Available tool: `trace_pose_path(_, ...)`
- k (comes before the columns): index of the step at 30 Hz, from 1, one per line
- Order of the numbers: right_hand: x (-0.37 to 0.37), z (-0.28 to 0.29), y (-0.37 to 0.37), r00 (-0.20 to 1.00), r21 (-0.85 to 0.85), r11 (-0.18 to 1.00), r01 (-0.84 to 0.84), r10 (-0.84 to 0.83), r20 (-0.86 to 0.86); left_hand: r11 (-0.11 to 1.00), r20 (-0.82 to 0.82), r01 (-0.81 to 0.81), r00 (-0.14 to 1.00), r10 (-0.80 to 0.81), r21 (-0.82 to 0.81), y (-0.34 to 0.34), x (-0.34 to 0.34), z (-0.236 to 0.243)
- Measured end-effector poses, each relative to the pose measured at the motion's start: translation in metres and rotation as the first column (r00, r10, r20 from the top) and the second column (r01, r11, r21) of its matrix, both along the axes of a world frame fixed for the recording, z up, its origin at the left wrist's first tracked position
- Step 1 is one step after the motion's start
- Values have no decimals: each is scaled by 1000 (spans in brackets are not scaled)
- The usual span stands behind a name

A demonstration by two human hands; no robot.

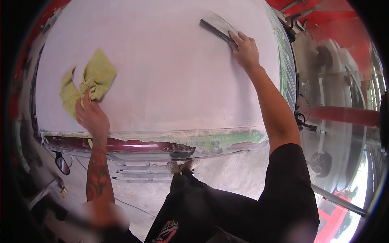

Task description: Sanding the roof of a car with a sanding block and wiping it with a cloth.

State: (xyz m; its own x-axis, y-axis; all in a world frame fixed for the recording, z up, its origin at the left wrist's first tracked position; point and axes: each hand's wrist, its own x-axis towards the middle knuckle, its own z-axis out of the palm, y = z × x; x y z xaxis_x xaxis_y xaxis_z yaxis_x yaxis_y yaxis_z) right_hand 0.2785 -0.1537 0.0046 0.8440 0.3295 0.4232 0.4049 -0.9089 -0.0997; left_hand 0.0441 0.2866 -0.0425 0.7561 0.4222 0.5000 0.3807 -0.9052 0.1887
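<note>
"What's that left hand [92, 116] doing?"

"It's pinching a crumpled yellow cloth [100, 73] toward the left edge of the pale panel [162, 73], probably bunching it so it isn't slipping loose."

"And the right hand [245, 50]?"

"It's gripping a grey block [217, 25] by its near end, right of the panel's middle on the far side, seemingly leaving the block's length lying free over the panel."

Head view: single wide fisheye, worn on the person's head, left of a pair; upright, unmirrored. Faces steeply downward at near range, above a pale panel [170, 77], taking in left hand [92, 116], right hand [245, 52] and the wearer's shoes [173, 167] below. Edges bowed; rim dark.
</note>
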Motion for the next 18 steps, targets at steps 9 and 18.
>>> trace_pose_path(9, -194, -21, -10, 923, 130, 949, -288, 311, -228, 998, -42, -43, 998, 45, 45, 6, -4, -2)
trace_pose_path(18, -87, -20, 29, 984, 199, 968, -155, 169, -54, 999, -17, -48, 999, 48, 16, 15, -7, 0)
